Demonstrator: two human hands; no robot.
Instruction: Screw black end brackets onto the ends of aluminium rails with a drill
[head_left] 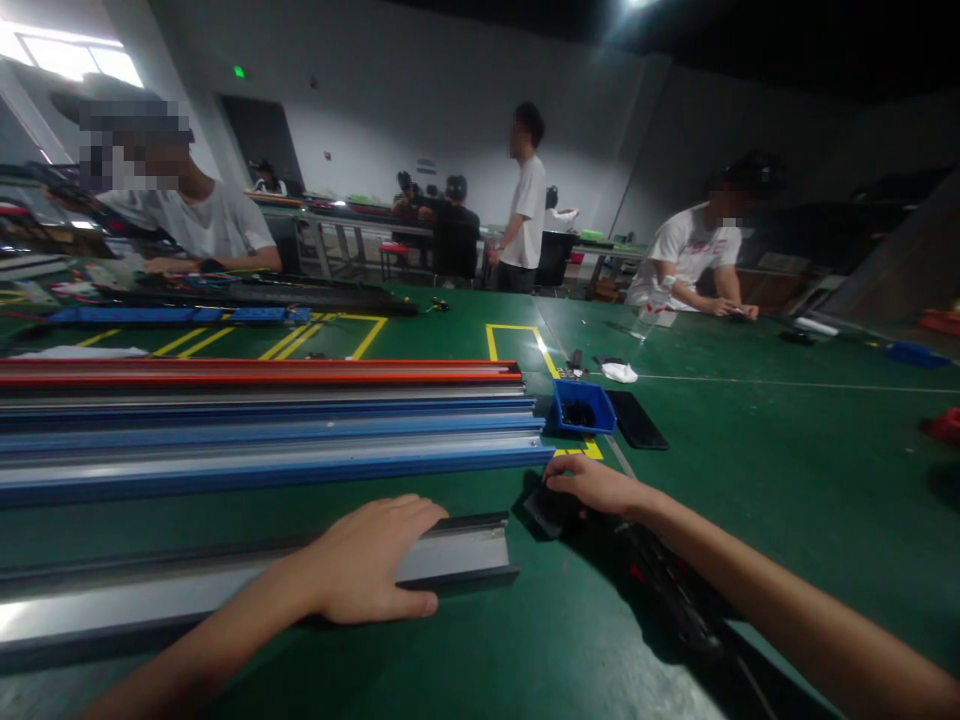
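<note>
My left hand [367,560] lies flat, palm down with its thumb stretched out, on a long grey metal channel [465,552] with dark raised edges. Just past the channel's right end, my right hand [589,482] has its fingers curled over a black block-shaped piece [551,510] on the table. A long black tool [675,600] with small red marks lies under my right forearm. Whether the block is joined to this tool is hidden by the hand.
Blue profiles [300,440] and an orange-red one [262,372] lie beyond the channel on the green table [787,480]. Near their ends sit a blue bin [581,410] holding black parts and a black flat slab [637,420]. Several people sit or stand farther off.
</note>
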